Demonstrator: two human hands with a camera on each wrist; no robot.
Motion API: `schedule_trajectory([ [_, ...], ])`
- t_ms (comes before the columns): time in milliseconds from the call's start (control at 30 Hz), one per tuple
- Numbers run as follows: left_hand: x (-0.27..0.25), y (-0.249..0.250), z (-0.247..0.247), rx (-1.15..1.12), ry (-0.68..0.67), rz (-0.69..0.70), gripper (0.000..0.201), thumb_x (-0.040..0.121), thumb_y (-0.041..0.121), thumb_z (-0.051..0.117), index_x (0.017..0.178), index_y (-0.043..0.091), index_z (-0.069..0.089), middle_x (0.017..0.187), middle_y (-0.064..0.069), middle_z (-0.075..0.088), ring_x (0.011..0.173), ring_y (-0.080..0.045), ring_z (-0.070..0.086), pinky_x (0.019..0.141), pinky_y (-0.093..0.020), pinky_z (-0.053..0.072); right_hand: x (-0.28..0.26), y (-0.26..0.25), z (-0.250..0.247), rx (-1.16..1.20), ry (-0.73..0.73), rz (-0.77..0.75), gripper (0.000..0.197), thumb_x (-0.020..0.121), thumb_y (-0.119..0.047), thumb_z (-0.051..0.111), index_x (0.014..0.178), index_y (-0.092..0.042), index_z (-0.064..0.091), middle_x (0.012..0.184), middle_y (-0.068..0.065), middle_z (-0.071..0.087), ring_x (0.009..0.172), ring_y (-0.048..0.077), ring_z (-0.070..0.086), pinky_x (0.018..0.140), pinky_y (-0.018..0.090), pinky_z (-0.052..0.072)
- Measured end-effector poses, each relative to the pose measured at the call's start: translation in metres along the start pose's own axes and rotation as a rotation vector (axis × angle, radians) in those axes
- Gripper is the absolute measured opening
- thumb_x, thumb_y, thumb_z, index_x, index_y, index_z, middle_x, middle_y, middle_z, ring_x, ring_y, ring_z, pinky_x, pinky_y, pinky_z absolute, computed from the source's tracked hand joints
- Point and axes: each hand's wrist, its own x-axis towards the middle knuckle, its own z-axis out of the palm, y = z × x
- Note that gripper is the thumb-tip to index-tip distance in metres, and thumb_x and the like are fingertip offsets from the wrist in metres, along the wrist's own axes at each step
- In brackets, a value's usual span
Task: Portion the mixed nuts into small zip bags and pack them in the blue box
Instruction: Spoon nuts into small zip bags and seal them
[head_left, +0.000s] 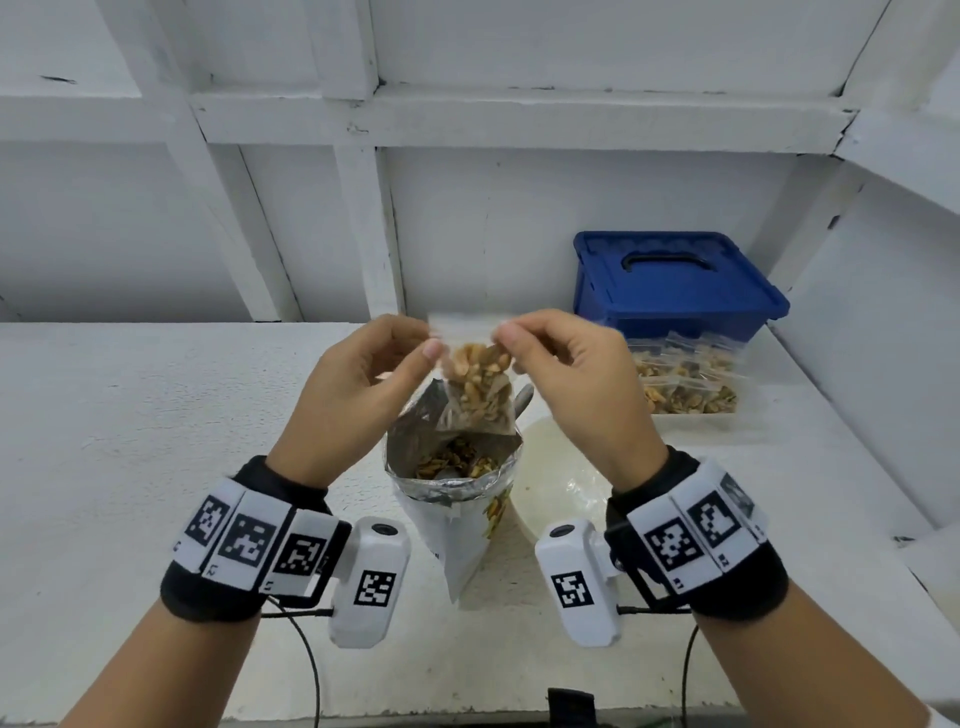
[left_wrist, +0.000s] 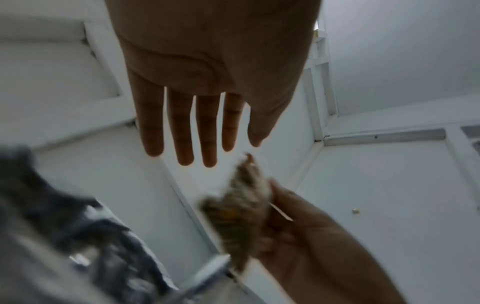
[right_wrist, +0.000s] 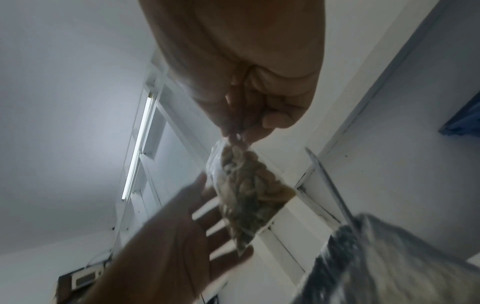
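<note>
A small clear zip bag (head_left: 478, 379) filled with mixed nuts hangs over the open foil nut bag (head_left: 452, 467). My right hand (head_left: 506, 338) pinches its top edge between thumb and fingers, as the right wrist view shows at the zip bag (right_wrist: 246, 185). My left hand (head_left: 415, 343) is close to the bag's left side. In the left wrist view the left hand's fingers (left_wrist: 182, 144) are straight and apart from the zip bag (left_wrist: 244, 205). The blue box (head_left: 675, 280) stands at the back right with its lid on.
A clear tray (head_left: 748, 415) holding several filled zip bags sits in front of the blue box. A pale translucent plastic item (head_left: 561, 467) lies right of the foil bag, and a grey handle (head_left: 522, 397) sticks out of the foil bag. White walls enclose the counter.
</note>
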Motion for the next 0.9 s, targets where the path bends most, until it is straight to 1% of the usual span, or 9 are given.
schedule_trajectory([
  [133, 0.004, -0.026, -0.022, 0.192, 0.099, -0.038, 0.017, 0.089, 0.050, 0.050, 0.093, 0.036, 0.056, 0.088, 0.014, 0.068, 0.088, -0.002, 0.063, 0.077, -0.027, 0.051, 0.008, -0.004, -0.033, 0.070, 0.128, 0.046, 0.014, 0.092, -0.018, 0.054, 0.089, -0.014, 0.067, 0.072, -0.009, 0.062, 0.060, -0.001, 0.053, 0.054, 0.014, 0.041],
  [233, 0.003, -0.063, -0.032, 0.357, 0.115, -0.149, 0.015, 0.095, 0.031, 0.047, 0.096, 0.023, 0.060, 0.090, 0.008, 0.067, 0.091, -0.015, 0.062, 0.081, -0.031, 0.046, 0.012, 0.000, -0.061, 0.030, 0.257, 0.041, 0.015, 0.093, -0.019, 0.053, 0.088, -0.015, 0.066, 0.063, -0.014, 0.060, 0.057, 0.003, 0.052, 0.052, 0.016, 0.043],
  [367, -0.009, -0.122, -0.032, 0.670, -0.105, -0.326, 0.029, 0.095, 0.025, 0.049, 0.115, 0.006, 0.059, 0.113, -0.010, 0.064, 0.099, -0.020, 0.056, 0.087, -0.031, 0.042, 0.006, 0.032, -0.094, -0.138, 0.392, 0.072, 0.016, 0.094, -0.019, 0.053, 0.091, -0.011, 0.066, 0.062, -0.015, 0.059, 0.056, -0.002, 0.054, 0.055, 0.011, 0.043],
  [533, -0.020, -0.181, -0.028, 0.920, -0.387, -0.452, 0.056, 0.092, 0.035, 0.051, 0.142, 0.016, 0.035, 0.149, -0.014, 0.032, 0.137, -0.030, 0.029, 0.112, -0.044, 0.026, -0.004, 0.103, -0.133, -0.324, 0.593, 0.253, 0.019, 0.093, -0.027, 0.051, 0.092, -0.017, 0.066, 0.082, 0.004, 0.065, 0.080, 0.026, 0.062, 0.075, 0.049, 0.053],
  [667, -0.025, -0.208, -0.027, 0.994, -0.494, -0.549, 0.063, 0.092, 0.044, 0.047, 0.143, 0.014, 0.027, 0.149, -0.017, 0.025, 0.137, -0.034, 0.024, 0.113, -0.044, 0.021, -0.007, 0.141, -0.153, -0.406, 0.711, 0.383, 0.026, 0.096, -0.021, 0.049, 0.101, -0.002, 0.065, 0.095, 0.013, 0.065, 0.082, 0.018, 0.053, 0.071, 0.017, 0.038],
  [700, -0.025, -0.213, -0.028, 0.987, -0.510, -0.568, 0.065, 0.091, 0.048, 0.046, 0.144, 0.016, 0.026, 0.149, -0.016, 0.026, 0.136, -0.034, 0.025, 0.113, -0.045, 0.023, -0.008, 0.149, -0.157, -0.417, 0.726, 0.408, 0.027, 0.096, -0.020, 0.048, 0.103, 0.000, 0.065, 0.096, 0.014, 0.065, 0.082, 0.019, 0.053, 0.069, 0.015, 0.036],
  [767, -0.025, -0.222, -0.030, 0.978, -0.536, -0.592, 0.069, 0.088, 0.054, 0.045, 0.145, 0.023, 0.024, 0.151, -0.014, 0.021, 0.139, -0.033, 0.021, 0.113, -0.047, 0.022, -0.007, 0.162, -0.161, -0.409, 0.735, 0.443, 0.026, 0.095, -0.020, 0.048, 0.102, -0.001, 0.065, 0.099, 0.015, 0.066, 0.087, 0.027, 0.059, 0.077, 0.024, 0.044],
  [833, -0.023, -0.229, -0.033, 0.977, -0.560, -0.614, 0.072, 0.084, 0.061, 0.044, 0.145, 0.029, 0.023, 0.153, -0.010, 0.017, 0.141, -0.032, 0.017, 0.114, -0.047, 0.021, -0.006, 0.176, -0.163, -0.415, 0.717, 0.478, 0.024, 0.094, -0.020, 0.049, 0.099, -0.002, 0.065, 0.097, 0.017, 0.067, 0.090, 0.033, 0.063, 0.084, 0.043, 0.052],
  [900, -0.022, -0.236, -0.036, 0.958, -0.558, -0.607, 0.077, 0.073, 0.071, 0.039, 0.139, 0.032, 0.031, 0.146, -0.009, 0.028, 0.135, -0.033, 0.027, 0.110, -0.050, 0.028, -0.006, 0.187, -0.166, -0.429, 0.677, 0.520, 0.022, 0.094, -0.019, 0.049, 0.096, -0.002, 0.064, 0.095, 0.019, 0.067, 0.088, 0.035, 0.063, 0.082, 0.051, 0.052],
])
